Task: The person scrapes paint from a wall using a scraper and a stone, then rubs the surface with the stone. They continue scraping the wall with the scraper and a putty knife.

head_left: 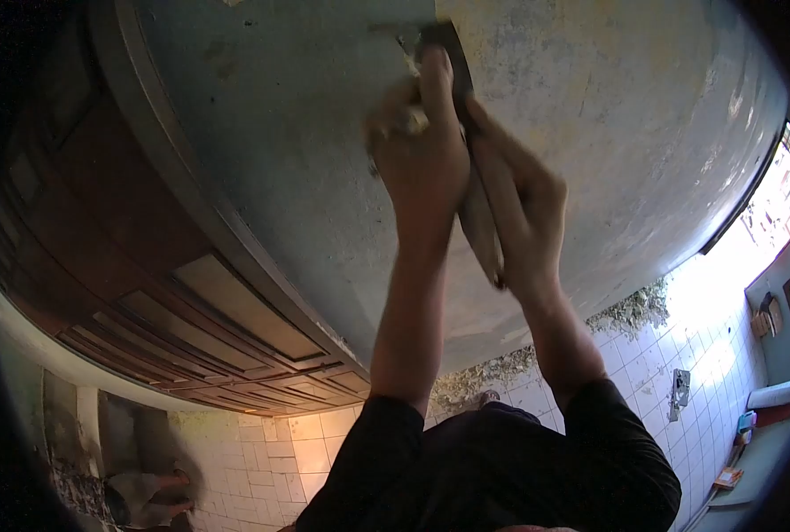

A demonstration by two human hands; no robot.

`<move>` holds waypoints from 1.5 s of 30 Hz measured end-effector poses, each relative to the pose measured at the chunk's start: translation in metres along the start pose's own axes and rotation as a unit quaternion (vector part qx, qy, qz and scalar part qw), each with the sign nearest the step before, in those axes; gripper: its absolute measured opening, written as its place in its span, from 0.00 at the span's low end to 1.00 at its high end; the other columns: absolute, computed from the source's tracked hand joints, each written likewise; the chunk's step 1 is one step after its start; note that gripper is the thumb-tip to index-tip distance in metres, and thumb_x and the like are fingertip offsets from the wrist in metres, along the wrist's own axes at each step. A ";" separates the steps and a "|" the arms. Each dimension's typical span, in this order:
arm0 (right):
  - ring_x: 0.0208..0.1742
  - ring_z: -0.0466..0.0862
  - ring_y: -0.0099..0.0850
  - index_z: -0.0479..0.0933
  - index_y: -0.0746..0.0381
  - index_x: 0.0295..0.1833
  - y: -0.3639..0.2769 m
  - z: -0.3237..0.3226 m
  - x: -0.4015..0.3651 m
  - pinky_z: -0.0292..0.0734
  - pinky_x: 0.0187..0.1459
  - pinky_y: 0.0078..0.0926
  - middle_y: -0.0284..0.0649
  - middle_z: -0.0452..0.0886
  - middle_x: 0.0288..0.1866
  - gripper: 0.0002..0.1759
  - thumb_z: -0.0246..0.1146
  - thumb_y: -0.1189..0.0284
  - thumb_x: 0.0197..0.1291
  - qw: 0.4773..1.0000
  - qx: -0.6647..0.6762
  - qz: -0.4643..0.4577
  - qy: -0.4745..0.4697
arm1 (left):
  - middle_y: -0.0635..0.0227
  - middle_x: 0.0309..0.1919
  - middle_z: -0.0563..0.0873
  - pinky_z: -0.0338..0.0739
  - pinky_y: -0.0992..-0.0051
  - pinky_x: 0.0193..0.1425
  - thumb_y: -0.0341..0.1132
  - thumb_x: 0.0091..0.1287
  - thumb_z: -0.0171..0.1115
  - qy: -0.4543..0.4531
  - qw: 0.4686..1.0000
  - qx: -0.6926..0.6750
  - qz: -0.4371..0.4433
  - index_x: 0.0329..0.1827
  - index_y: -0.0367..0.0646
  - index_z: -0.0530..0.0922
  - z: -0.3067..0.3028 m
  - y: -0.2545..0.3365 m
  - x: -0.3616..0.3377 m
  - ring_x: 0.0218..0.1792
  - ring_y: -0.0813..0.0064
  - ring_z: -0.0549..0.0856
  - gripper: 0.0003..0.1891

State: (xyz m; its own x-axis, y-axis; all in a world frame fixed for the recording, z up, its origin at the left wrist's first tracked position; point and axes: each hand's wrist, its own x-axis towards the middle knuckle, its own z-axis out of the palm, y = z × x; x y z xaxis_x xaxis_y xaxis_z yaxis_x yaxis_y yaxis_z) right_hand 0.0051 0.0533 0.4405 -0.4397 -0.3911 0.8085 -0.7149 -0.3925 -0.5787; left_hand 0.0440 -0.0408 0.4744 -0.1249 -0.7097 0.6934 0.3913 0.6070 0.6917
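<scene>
My right hand (pixel 532 208) is closed round the wooden handle (pixel 477 222) of a scraper, whose handle end sticks out below the palm. My left hand (pixel 422 160) presses on the tool's dark flat blade (pixel 448 53), with the thumb stretched along it and the other fingers curled. The blade's top end lies against the wall (pixel 306 133) above head height. Pale flakes of paint (pixel 410 62) show beside the blade and near my left fingers. Motion blurs both hands slightly.
A brown panelled wooden door (pixel 173 266) stands to the left. Paint scrapings (pixel 630 310) lie along the wall's foot on the white tiled floor (pixel 617 372). A greyish object (pixel 680 390) lies on the tiles at right. Another person (pixel 142 492) is at lower left.
</scene>
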 end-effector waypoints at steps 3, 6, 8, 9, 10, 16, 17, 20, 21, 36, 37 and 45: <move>0.42 0.85 0.20 0.75 0.68 0.70 -0.017 0.002 0.029 0.80 0.42 0.20 0.51 0.90 0.49 0.22 0.55 0.73 0.75 0.998 0.060 -0.008 0.003 | 0.67 0.23 0.83 0.75 0.70 0.40 0.46 0.76 0.60 0.016 0.996 -0.085 -0.021 0.27 0.35 0.81 0.008 0.022 0.023 0.29 0.75 0.81 0.23; 0.39 0.84 0.19 0.75 0.68 0.70 -0.009 0.000 0.021 0.80 0.40 0.20 0.50 0.90 0.48 0.22 0.56 0.72 0.75 0.998 0.062 -0.028 0.009 | 0.68 0.18 0.80 0.75 0.68 0.35 0.46 0.76 0.60 0.059 0.993 -0.087 0.056 0.25 0.34 0.81 0.006 0.008 0.017 0.24 0.76 0.79 0.24; 0.41 0.86 0.20 0.76 0.68 0.69 -0.007 -0.001 0.013 0.81 0.41 0.22 0.51 0.90 0.46 0.22 0.56 0.70 0.75 0.998 0.055 0.021 -0.004 | 0.65 0.13 0.77 0.72 0.66 0.29 0.46 0.75 0.59 0.004 0.998 -0.041 0.043 0.23 0.33 0.80 0.002 0.004 0.013 0.19 0.75 0.76 0.26; 0.41 0.86 0.20 0.76 0.68 0.69 -0.008 0.002 0.022 0.81 0.41 0.22 0.51 0.90 0.46 0.22 0.56 0.70 0.75 0.998 0.056 0.014 -0.007 | 0.65 0.13 0.77 0.72 0.66 0.29 0.46 0.75 0.59 0.009 0.998 -0.043 0.048 0.23 0.33 0.80 0.005 0.005 0.026 0.19 0.75 0.76 0.26; 0.41 0.86 0.21 0.76 0.68 0.69 -0.010 0.008 0.034 0.81 0.41 0.22 0.52 0.90 0.45 0.22 0.56 0.70 0.75 0.998 0.052 -0.030 0.006 | 0.62 0.12 0.75 0.71 0.65 0.27 0.46 0.75 0.59 0.027 0.996 -0.043 0.076 0.22 0.32 0.79 0.009 0.005 0.043 0.17 0.75 0.75 0.27; 0.41 0.87 0.22 0.79 0.68 0.67 -0.030 0.002 0.064 0.82 0.41 0.23 0.53 0.90 0.42 0.21 0.57 0.70 0.74 0.997 0.063 -0.047 -0.004 | 0.62 0.25 0.85 0.75 0.67 0.39 0.47 0.75 0.59 0.013 0.997 -0.072 0.036 0.32 0.29 0.85 0.004 0.047 0.055 0.30 0.76 0.80 0.25; 0.42 0.87 0.22 0.79 0.68 0.66 -0.029 0.000 0.058 0.82 0.41 0.23 0.54 0.90 0.42 0.21 0.57 0.70 0.74 0.998 0.044 -0.043 -0.005 | 0.61 0.24 0.85 0.75 0.67 0.39 0.47 0.75 0.59 0.010 0.999 -0.038 0.006 0.31 0.29 0.84 0.002 0.046 0.049 0.30 0.76 0.80 0.25; 0.43 0.88 0.25 0.79 0.68 0.66 -0.028 0.002 0.048 0.82 0.44 0.25 0.54 0.90 0.43 0.21 0.57 0.69 0.74 0.999 0.048 -0.002 -0.004 | 0.60 0.24 0.85 0.75 0.65 0.39 0.47 0.74 0.59 0.000 1.000 0.005 0.014 0.32 0.27 0.84 0.000 0.032 0.044 0.30 0.74 0.80 0.25; 0.43 0.88 0.25 0.79 0.68 0.66 -0.031 0.003 0.056 0.82 0.44 0.25 0.54 0.90 0.43 0.21 0.57 0.69 0.74 0.999 0.047 -0.007 -0.004 | 0.60 0.24 0.85 0.75 0.65 0.39 0.47 0.74 0.59 0.001 1.000 0.002 0.018 0.32 0.27 0.84 0.001 0.037 0.051 0.30 0.74 0.80 0.25; 0.29 0.77 0.14 0.72 0.67 0.74 0.009 -0.012 -0.051 0.71 0.29 0.17 0.43 0.88 0.42 0.24 0.54 0.71 0.76 0.989 0.030 0.148 0.003 | 0.67 0.14 0.75 0.65 0.69 0.24 0.42 0.77 0.62 -0.047 0.995 -0.042 -0.078 0.21 0.34 0.74 -0.007 -0.030 -0.055 0.20 0.82 0.71 0.25; 0.30 0.77 0.15 0.73 0.67 0.72 0.014 -0.010 -0.048 0.72 0.30 0.17 0.43 0.88 0.43 0.23 0.54 0.72 0.76 0.995 0.006 0.103 0.002 | 0.67 0.14 0.75 0.65 0.69 0.24 0.42 0.77 0.62 -0.050 0.995 -0.039 -0.082 0.21 0.34 0.74 -0.006 -0.029 -0.049 0.20 0.82 0.71 0.25; 0.43 0.83 0.19 0.76 0.69 0.68 -0.002 -0.010 -0.060 0.79 0.44 0.20 0.45 0.88 0.50 0.20 0.51 0.74 0.78 0.991 0.008 0.135 -0.019 | 0.71 0.13 0.73 0.61 0.72 0.22 0.40 0.77 0.60 -0.032 0.999 -0.008 -0.033 0.20 0.36 0.73 -0.010 -0.033 -0.057 0.19 0.86 0.68 0.25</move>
State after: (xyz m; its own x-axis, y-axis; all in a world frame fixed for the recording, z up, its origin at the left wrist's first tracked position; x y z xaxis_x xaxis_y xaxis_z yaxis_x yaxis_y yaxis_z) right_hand 0.0272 0.0861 0.3947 -0.5921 -0.5149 0.6199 -0.5650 -0.2832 -0.7750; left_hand 0.0474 -0.0240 0.4099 -0.2089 -0.7233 0.6582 0.3952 0.5532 0.7333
